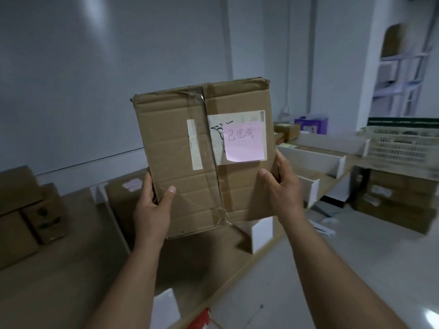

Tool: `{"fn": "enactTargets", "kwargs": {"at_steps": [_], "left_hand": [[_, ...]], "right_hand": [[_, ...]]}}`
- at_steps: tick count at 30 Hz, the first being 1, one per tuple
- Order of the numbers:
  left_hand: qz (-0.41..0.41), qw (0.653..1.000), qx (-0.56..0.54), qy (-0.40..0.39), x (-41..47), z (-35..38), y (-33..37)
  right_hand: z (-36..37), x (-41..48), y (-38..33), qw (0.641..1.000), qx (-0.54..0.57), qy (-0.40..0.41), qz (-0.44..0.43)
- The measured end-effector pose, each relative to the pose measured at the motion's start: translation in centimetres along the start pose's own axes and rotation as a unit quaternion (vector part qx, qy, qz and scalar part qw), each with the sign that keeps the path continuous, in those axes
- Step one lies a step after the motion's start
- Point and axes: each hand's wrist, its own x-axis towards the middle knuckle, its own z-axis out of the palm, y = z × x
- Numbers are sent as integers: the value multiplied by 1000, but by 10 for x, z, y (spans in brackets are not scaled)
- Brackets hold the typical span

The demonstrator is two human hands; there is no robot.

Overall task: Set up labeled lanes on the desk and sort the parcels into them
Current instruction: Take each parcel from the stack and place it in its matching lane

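Far left of the fingers, stacked boxes (pixel 31 210) sit on the desk (pixel 71 269), well apart from the grip. L hand (pixel 152 210) grips the parcel (pixel 190 150) at its lower left edge, thumb on front, fingers curled round the side. Parcel is held up off the desk, long axis approx upright, top leaning a bit left. Its pink note (pixel 244 144) is above the R thumb. R hand (pixel 280 186) grips the lower right edge likewise, so neither hand is nearer. Below the fingers a white divider (pixel 262 230) stands under the R hand. Lowering probably has to clear its top edge. There's open desk to its left.
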Motion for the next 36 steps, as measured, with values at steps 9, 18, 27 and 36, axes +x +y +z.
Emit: {"fn": "enactTargets", "kwargs": {"at_steps": [9,18,27,36], "left_hand": [[12,996,-44,-71,4,175,15],[5,994,-54,-96,61,321,-9],[-15,994,-74,-84,145,466,-24],[-49,998,-25,-35,186,562,-59]], "right_hand": [[-129,83,47,996,-48,70,-10],[-189,191,110,992,-70,107,-9],[-217,346,173,990,-95,109,-4],[-231,459,259,997,-73,33,14]]}}
